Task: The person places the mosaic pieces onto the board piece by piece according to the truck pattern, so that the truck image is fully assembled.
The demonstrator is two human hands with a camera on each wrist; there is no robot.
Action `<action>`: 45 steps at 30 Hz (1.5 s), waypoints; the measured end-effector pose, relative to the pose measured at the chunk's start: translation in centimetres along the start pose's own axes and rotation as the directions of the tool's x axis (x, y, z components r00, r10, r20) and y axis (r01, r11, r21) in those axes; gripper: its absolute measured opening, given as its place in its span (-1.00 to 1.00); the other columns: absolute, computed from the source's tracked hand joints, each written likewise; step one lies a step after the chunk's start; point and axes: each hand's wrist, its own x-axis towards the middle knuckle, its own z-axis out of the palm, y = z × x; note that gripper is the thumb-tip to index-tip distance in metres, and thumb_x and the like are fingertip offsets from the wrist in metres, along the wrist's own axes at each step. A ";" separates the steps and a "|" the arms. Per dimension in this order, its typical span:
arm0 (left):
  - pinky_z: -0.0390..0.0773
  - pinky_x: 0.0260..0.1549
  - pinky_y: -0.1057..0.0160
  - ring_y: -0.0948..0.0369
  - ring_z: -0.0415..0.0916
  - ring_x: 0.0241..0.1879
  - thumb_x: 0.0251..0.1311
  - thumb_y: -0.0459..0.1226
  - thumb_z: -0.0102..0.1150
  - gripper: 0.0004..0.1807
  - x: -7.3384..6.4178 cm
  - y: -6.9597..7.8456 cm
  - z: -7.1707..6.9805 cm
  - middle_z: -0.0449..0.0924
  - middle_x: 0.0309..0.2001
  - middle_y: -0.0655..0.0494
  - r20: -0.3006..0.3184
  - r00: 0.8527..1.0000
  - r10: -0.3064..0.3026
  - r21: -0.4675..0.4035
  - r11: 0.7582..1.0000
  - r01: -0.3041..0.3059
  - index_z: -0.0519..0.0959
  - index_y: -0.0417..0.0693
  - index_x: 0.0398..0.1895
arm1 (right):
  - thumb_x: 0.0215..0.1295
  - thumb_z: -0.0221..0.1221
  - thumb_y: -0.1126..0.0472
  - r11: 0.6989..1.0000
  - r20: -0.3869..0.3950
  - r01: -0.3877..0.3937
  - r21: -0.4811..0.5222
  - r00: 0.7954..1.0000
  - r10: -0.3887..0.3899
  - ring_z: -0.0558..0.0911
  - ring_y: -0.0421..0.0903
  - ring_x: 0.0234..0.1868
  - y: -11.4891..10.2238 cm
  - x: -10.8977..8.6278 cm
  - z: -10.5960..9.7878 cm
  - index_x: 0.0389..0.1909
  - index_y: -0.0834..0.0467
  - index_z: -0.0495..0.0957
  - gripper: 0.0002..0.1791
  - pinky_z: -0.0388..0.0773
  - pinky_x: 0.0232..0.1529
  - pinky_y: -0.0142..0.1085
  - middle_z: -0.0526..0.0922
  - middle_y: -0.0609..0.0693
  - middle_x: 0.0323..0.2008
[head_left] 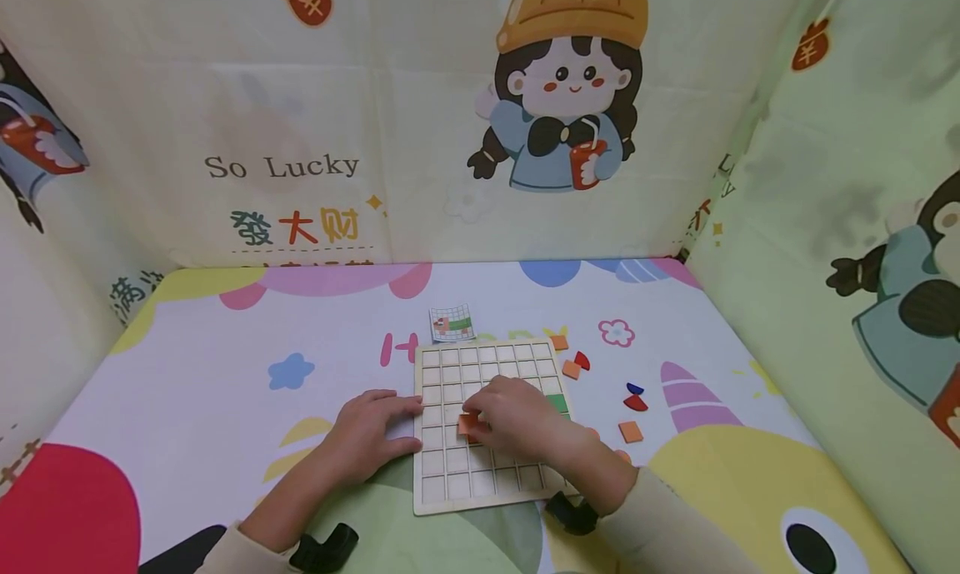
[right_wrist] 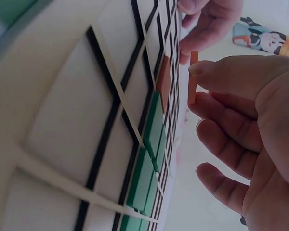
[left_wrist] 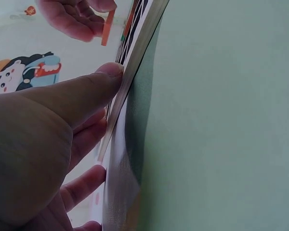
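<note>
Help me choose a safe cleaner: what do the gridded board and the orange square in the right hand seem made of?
Gridded board: probably wood or plywood, matte; its rim is pale tan and looks unpainted.
Orange square, pinched by the right hand: painted wood or plastic, the look leaves it open; it appears smooth, and even its thin edge is orange.

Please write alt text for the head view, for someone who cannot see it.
A person's right grip pinches an orange tile over a gridded board; the left grip touches the board's left edge. Loose coloured pieces lie to its right, a small picture card behind it.
</note>
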 end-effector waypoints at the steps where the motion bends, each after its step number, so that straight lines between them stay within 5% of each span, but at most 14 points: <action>1: 0.32 0.20 -0.20 -0.10 0.36 0.27 0.07 -0.13 0.50 -0.48 0.0 0.0 0.0 0.62 0.16 0.16 0.000 1.000 0.001 0.001 1.000 -0.001 0.67 0.00 0.14 | 0.31 0.34 0.07 1.000 0.000 0.005 -0.005 1.000 -0.005 0.58 -0.14 -0.18 -0.1 0.1 0.1 -0.09 0.09 0.74 -0.76 0.53 -0.06 -0.29 0.74 -0.15 -0.23; 16: 0.33 0.19 -0.20 -0.10 0.37 0.25 0.06 -0.15 0.50 -0.50 -0.1 0.0 0.0 0.63 0.14 0.15 -0.011 1.000 0.011 0.002 1.000 -0.011 0.68 0.00 0.11 | 0.31 0.33 0.03 1.000 0.055 -0.015 -0.019 0.998 0.016 0.47 -0.20 -0.31 -1.0 1.0 1.1 -0.10 0.04 0.73 -0.77 0.45 -0.21 -0.39 0.68 -0.22 -0.35; 45: 0.33 0.19 -0.21 -0.11 0.37 0.25 0.08 -0.14 0.49 -0.51 0.0 -0.2 0.0 0.62 0.16 0.15 -0.008 1.000 0.028 0.003 1.000 -0.028 0.67 -0.01 0.11 | 0.29 0.34 0.11 1.000 0.039 -0.005 -0.001 0.999 0.005 0.50 -0.20 -0.30 -0.9 1.2 1.4 -0.14 0.04 0.74 -0.83 0.48 -0.20 -0.37 0.65 -0.25 -0.39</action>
